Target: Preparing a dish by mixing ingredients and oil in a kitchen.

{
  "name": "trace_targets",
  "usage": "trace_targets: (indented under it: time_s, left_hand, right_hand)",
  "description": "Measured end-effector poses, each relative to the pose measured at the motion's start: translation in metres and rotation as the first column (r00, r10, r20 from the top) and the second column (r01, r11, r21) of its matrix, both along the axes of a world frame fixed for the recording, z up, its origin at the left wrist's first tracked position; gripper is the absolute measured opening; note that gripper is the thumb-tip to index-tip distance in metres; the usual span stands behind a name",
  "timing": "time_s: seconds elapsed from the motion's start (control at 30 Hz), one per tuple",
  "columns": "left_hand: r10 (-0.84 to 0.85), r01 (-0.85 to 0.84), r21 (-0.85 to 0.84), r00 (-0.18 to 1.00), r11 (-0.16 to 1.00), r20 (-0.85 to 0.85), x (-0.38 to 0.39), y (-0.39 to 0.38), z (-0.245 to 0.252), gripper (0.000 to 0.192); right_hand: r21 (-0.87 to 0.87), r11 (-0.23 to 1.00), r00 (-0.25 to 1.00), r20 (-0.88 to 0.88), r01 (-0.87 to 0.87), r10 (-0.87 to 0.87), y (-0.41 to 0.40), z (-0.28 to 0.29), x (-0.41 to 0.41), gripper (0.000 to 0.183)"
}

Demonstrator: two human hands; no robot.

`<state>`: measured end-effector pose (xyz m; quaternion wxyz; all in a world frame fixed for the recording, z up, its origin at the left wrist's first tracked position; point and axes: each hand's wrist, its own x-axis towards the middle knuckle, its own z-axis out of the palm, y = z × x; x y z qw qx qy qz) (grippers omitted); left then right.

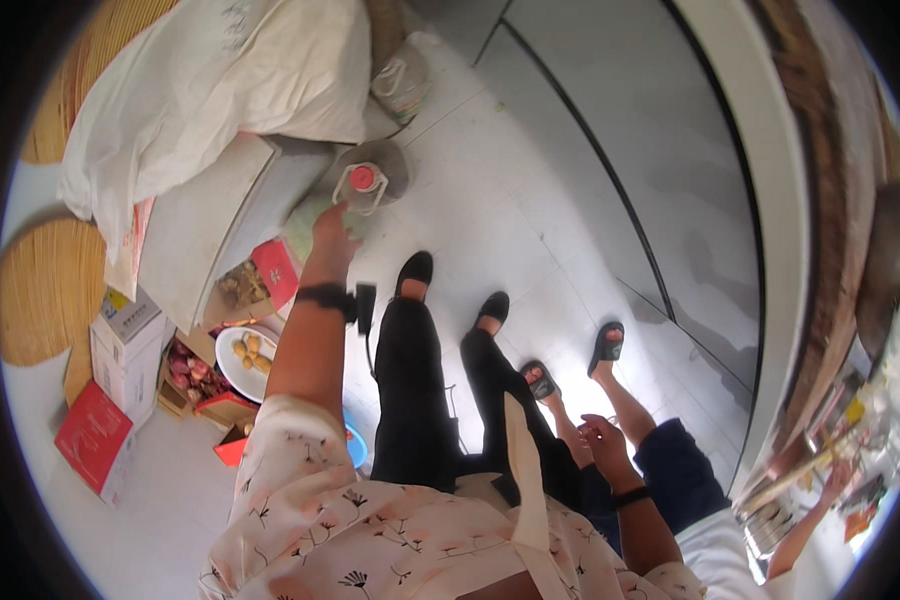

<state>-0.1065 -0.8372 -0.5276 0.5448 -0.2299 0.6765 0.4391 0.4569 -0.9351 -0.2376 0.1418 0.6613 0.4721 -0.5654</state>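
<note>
My left hand [334,234] reaches out with fingers apart, holding nothing visible. Just beyond its fingertips stands a large clear plastic jug [390,166] with a red cap [361,178] and a white carrying handle; whether a finger touches the handle I cannot tell. A pale green thing [304,225], partly hidden, lies beside that hand. My right hand [604,444] hangs at my side with loosely bent fingers and nothing seen in it. It overlaps the legs of another person in the view.
Another person in sandals [607,345] stands close on my right, one hand [840,480] near cluttered kitchen goods. At left are a white sack [225,82], a second jug [403,82], red onions [191,373], a white bowl [225,358] of potatoes and boxes [124,360]. A grey cabinet [645,150] flanks the right.
</note>
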Motion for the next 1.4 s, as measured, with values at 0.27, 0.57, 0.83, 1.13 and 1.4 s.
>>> trace_targets:
  time_s: [0.27, 0.57, 0.83, 1.13, 1.4]
  left_hand:
    - [-0.835, 0.762, 0.349, 0.529, 0.545, 0.150, 0.056, -0.090, 0.172, 0.037]
    - [-0.999, 0.945, 0.327, 0.001, -0.016, -0.051, 0.052, -0.143, 0.289, 0.036]
    - [-0.964, 0.956, 0.223, -0.142, -0.193, -0.225, 0.044, -0.099, 0.280, 0.036]
    - [-0.922, 0.964, 0.093, -0.205, -0.248, -0.328, 0.033, -0.081, 0.268, 0.035]
    - [-0.879, 0.992, -0.074, -0.129, -0.106, -0.458, 0.027, -0.076, 0.272, 0.034]
  right_hand:
    - [-0.036, 0.997, 0.996, -0.055, -0.074, 0.072, -0.063, 0.044, 0.018, 0.027]
    - [0.138, 0.987, 0.992, -0.088, -0.080, 0.093, -0.114, 0.100, 0.005, 0.027]
    - [-0.058, 0.716, 0.699, -0.175, 0.695, -0.693, -0.171, 0.148, -0.047, 0.026]
    - [0.184, 0.862, 0.876, 0.008, 0.472, -0.481, -0.242, 0.112, -0.040, 0.015]
    - [0.249, 0.721, 0.760, -0.128, 0.646, -0.637, -0.253, 0.091, 0.011, 0.011]
